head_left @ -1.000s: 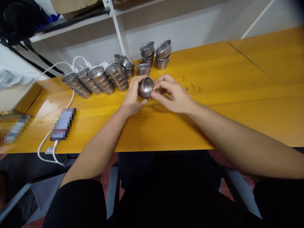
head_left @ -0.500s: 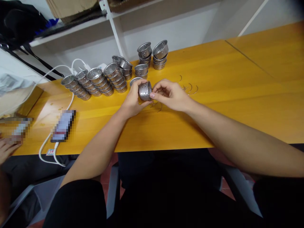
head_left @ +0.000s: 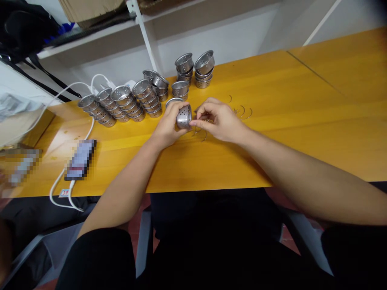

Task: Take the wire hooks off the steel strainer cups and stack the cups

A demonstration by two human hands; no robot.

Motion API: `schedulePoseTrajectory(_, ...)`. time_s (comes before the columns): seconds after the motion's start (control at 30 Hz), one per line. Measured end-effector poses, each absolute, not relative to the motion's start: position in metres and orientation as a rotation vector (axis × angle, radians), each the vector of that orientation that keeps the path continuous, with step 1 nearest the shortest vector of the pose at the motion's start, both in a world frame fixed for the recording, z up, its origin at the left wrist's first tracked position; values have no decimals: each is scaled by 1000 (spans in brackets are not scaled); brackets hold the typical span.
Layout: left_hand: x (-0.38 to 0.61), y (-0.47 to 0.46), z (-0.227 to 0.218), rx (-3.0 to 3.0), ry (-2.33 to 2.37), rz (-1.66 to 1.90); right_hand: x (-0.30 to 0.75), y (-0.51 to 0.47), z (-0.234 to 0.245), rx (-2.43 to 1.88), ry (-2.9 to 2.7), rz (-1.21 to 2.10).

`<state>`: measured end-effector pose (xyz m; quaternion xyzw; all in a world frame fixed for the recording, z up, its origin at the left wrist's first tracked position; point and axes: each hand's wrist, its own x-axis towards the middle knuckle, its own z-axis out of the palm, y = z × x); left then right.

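Note:
My left hand [head_left: 167,128] is wrapped round a small perforated steel cup [head_left: 184,117], held on its side just above the yellow table [head_left: 287,121]. My right hand [head_left: 218,119] is pinched at the cup's open rim, fingertips pressed on a thin wire piece that is mostly hidden. Loose curved wire handles [head_left: 242,112] lie on the table just right of my right hand, and a few more lie under it. Another cup [head_left: 173,101] lies right behind the held one.
Rows of stacked perforated cups [head_left: 121,102] lean along the table's back left, with more stacks [head_left: 195,68] behind. A phone [head_left: 80,158] and white cable [head_left: 65,177] lie at the left edge. A shelf upright [head_left: 145,36] rises behind the table.
The cup has turned in my left hand from showing its perforated wall to lying more on its side. My right fingers have closed in on its rim.

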<state>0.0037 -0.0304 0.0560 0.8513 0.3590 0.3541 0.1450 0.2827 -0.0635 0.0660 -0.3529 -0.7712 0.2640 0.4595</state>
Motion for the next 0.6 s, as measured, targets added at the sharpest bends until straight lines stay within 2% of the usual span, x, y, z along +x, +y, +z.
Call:
schedulePoseTrajectory(0.17, -2, -29, 62, 2423, 1104, 1047, 299, -49, 63, -901, -1841, 506)
schedulePoseTrajectory(0.3, -11, -23, 59, 2374, 1186, 1236, 330, -20, 49, -1045, -1923, 411)
schedulePoseTrajectory(0.43, -20, -11, 46, 2267, 1302, 1393, 353, 7, 27, -1155, -2110, 407)
schedulePoseTrajectory(0.6, -28, 11, 21, 2204, 1176, 1376, 348, 8, 16, -1129, -2127, 359)
